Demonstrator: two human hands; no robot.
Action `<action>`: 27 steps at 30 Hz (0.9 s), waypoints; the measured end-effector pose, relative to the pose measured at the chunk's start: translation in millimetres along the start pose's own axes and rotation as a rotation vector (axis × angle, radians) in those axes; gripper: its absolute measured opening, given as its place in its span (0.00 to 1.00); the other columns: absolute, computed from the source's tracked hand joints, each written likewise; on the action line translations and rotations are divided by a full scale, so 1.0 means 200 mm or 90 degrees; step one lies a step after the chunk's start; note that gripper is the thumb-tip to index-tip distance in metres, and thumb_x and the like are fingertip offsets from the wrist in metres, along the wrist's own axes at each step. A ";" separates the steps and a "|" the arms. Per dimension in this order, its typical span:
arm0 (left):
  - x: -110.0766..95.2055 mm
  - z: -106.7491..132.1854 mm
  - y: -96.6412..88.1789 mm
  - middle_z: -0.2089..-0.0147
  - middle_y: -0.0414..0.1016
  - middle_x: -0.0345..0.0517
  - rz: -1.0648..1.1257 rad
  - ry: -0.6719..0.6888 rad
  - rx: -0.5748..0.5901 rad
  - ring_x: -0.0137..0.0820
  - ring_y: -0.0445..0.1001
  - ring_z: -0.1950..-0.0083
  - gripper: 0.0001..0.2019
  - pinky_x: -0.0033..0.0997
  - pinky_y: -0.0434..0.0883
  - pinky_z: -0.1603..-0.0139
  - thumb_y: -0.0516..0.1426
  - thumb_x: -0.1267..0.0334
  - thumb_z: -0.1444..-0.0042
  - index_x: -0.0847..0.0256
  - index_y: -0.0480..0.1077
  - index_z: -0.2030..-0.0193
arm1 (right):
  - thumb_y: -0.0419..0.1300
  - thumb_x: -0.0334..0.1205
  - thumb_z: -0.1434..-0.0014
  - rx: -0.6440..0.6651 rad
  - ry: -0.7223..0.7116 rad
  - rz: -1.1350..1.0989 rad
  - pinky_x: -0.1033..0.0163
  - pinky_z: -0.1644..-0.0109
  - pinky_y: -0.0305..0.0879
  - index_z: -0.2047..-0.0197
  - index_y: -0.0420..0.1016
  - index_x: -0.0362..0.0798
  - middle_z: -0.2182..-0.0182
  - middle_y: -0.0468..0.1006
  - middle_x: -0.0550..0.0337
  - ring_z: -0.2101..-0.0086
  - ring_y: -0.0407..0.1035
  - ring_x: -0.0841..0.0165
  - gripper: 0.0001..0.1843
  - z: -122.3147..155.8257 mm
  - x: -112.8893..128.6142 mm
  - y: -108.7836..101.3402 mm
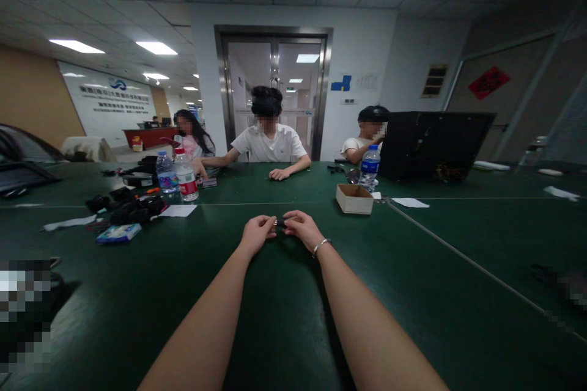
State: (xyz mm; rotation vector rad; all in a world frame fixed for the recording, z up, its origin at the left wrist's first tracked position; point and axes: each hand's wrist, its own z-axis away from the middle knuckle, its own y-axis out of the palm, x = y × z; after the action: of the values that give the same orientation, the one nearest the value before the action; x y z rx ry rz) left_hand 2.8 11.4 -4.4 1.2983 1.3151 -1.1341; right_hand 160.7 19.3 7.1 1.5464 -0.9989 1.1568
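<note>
Over the middle of the green table (293,330), a small black object (280,222) with a silvery end is pinched between my two hands. My left hand (257,234) has its fingertips closed on the silvery left end. On the black right end, the thumb and fingers of my right hand (303,230) are closed. The fingers cover much of the object, and it is too small for me to name its kind. A silver bracelet (321,248) circles my right wrist.
An open cardboard box (354,203) stands to the right, with a blue-capped bottle (369,166) behind it. Two bottles, black gear (132,209) and a blue-white packet (118,233) are at left. Across the table sit several people; a black case (431,146) stands at right.
</note>
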 end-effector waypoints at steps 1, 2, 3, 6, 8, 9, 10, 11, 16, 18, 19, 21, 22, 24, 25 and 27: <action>0.00 0.00 0.00 0.69 0.71 0.49 -0.006 -0.005 -0.002 0.30 0.72 0.67 0.16 0.29 0.75 0.68 0.60 0.52 0.53 0.67 0.71 0.67 | 0.59 0.24 0.52 0.000 0.000 0.000 0.73 0.74 0.69 0.68 0.70 0.43 0.77 0.73 0.61 0.77 0.70 0.74 0.08 0.00 0.00 0.00; 0.00 0.00 0.00 0.68 0.71 0.49 -0.007 -0.007 -0.003 0.30 0.72 0.67 0.17 0.29 0.75 0.69 0.59 0.52 0.52 0.67 0.71 0.67 | 0.59 0.24 0.52 -0.001 0.000 -0.001 0.74 0.74 0.69 0.68 0.70 0.43 0.77 0.73 0.61 0.77 0.70 0.74 0.08 0.00 0.00 0.00; -0.01 0.01 0.00 0.66 0.70 0.50 -0.002 -0.004 -0.005 0.31 0.72 0.66 0.17 0.30 0.75 0.69 0.58 0.51 0.52 0.66 0.71 0.66 | 0.59 0.24 0.52 -0.002 0.000 -0.001 0.74 0.75 0.69 0.68 0.70 0.43 0.77 0.73 0.61 0.78 0.70 0.74 0.08 -0.01 -0.01 0.00; -0.04 0.03 0.00 0.58 0.69 0.50 0.031 0.040 0.014 0.32 0.72 0.61 0.18 0.31 0.75 0.68 0.60 0.54 0.53 0.61 0.70 0.58 | 0.59 0.24 0.52 -0.005 0.002 -0.005 0.74 0.75 0.69 0.67 0.70 0.43 0.78 0.73 0.62 0.78 0.70 0.75 0.08 -0.01 -0.01 -0.01; -0.05 0.04 0.00 0.56 0.68 0.50 0.035 0.075 0.052 0.32 0.71 0.59 0.18 0.31 0.75 0.65 0.62 0.58 0.54 0.60 0.69 0.56 | 0.59 0.25 0.52 -0.004 0.000 -0.007 0.74 0.75 0.69 0.67 0.70 0.43 0.78 0.73 0.62 0.78 0.70 0.75 0.08 -0.01 -0.01 -0.01; -0.05 0.05 -0.01 0.56 0.69 0.50 0.029 0.086 0.067 0.31 0.72 0.59 0.17 0.30 0.75 0.64 0.62 0.59 0.55 0.60 0.70 0.58 | 0.59 0.25 0.52 -0.004 0.000 -0.007 0.74 0.75 0.69 0.67 0.70 0.43 0.78 0.73 0.62 0.78 0.70 0.75 0.08 -0.01 -0.01 -0.01; -0.05 0.05 -0.01 0.56 0.69 0.49 0.021 0.091 0.077 0.31 0.72 0.60 0.15 0.29 0.74 0.63 0.62 0.60 0.55 0.61 0.71 0.59 | 0.60 0.25 0.52 -0.005 0.000 -0.005 0.74 0.75 0.69 0.67 0.70 0.43 0.78 0.73 0.62 0.78 0.70 0.75 0.08 -0.01 -0.01 -0.01; -0.05 0.05 -0.01 0.57 0.70 0.49 0.016 0.090 0.078 0.30 0.72 0.61 0.14 0.29 0.74 0.62 0.62 0.60 0.54 0.62 0.71 0.61 | 0.60 0.25 0.53 -0.007 0.001 -0.004 0.74 0.75 0.69 0.68 0.70 0.43 0.78 0.73 0.62 0.78 0.70 0.75 0.08 -0.01 -0.01 -0.01; -0.03 0.03 -0.01 0.65 0.71 0.47 0.026 0.051 0.033 0.29 0.71 0.64 0.13 0.29 0.74 0.65 0.62 0.58 0.54 0.65 0.71 0.64 | 0.61 0.25 0.52 -0.005 0.007 -0.002 0.73 0.75 0.70 0.68 0.71 0.43 0.77 0.73 0.61 0.77 0.70 0.74 0.07 0.00 0.00 0.00; -0.03 0.02 -0.01 0.67 0.71 0.47 0.030 0.030 0.023 0.29 0.71 0.65 0.14 0.29 0.74 0.66 0.62 0.57 0.55 0.65 0.71 0.65 | 0.60 0.25 0.52 -0.004 0.006 -0.003 0.73 0.75 0.70 0.68 0.71 0.43 0.77 0.73 0.61 0.77 0.70 0.74 0.07 0.00 0.00 0.00; -0.03 0.02 -0.01 0.67 0.70 0.47 0.031 0.021 0.021 0.28 0.71 0.66 0.14 0.29 0.74 0.66 0.62 0.56 0.54 0.65 0.71 0.66 | 0.60 0.25 0.52 -0.003 0.005 -0.004 0.73 0.75 0.70 0.68 0.71 0.43 0.77 0.73 0.61 0.77 0.70 0.74 0.07 0.00 0.00 0.00; -0.02 0.02 -0.01 0.68 0.70 0.46 0.029 0.009 0.020 0.27 0.71 0.67 0.14 0.28 0.74 0.67 0.61 0.55 0.54 0.66 0.71 0.66 | 0.61 0.25 0.52 -0.002 0.003 -0.006 0.73 0.75 0.70 0.68 0.70 0.43 0.78 0.73 0.62 0.77 0.70 0.74 0.07 0.00 0.00 0.00; -0.02 0.02 -0.01 0.68 0.70 0.46 0.027 0.005 0.019 0.27 0.70 0.68 0.14 0.27 0.74 0.67 0.61 0.55 0.54 0.66 0.71 0.66 | 0.61 0.25 0.53 0.000 0.003 -0.006 0.73 0.75 0.70 0.68 0.70 0.43 0.78 0.73 0.62 0.77 0.70 0.74 0.08 0.00 0.00 0.00; -0.02 0.02 0.00 0.70 0.70 0.45 0.022 0.001 0.017 0.26 0.70 0.69 0.15 0.26 0.74 0.68 0.60 0.55 0.53 0.66 0.70 0.66 | 0.62 0.26 0.53 0.001 0.003 -0.006 0.73 0.75 0.69 0.68 0.70 0.43 0.78 0.73 0.62 0.78 0.70 0.74 0.08 0.00 0.00 0.00; -0.02 0.02 0.00 0.70 0.69 0.45 0.018 -0.001 0.015 0.26 0.70 0.69 0.15 0.26 0.74 0.69 0.60 0.54 0.52 0.66 0.70 0.66 | 0.62 0.26 0.53 0.000 0.003 -0.007 0.73 0.75 0.69 0.68 0.70 0.43 0.78 0.73 0.62 0.78 0.70 0.74 0.08 0.00 0.00 0.00; -0.03 0.03 0.00 0.70 0.69 0.46 0.011 -0.002 0.013 0.26 0.70 0.70 0.15 0.26 0.74 0.69 0.58 0.53 0.51 0.66 0.70 0.65 | 0.61 0.25 0.53 -0.003 0.002 -0.007 0.73 0.75 0.69 0.68 0.70 0.43 0.78 0.73 0.62 0.78 0.70 0.75 0.08 0.00 0.00 0.00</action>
State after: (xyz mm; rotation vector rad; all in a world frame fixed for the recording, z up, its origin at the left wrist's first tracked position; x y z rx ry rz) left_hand 3.4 5.4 1.3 1.3200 1.2914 -1.1399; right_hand 160.4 18.7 7.7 1.5435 -0.9888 1.1482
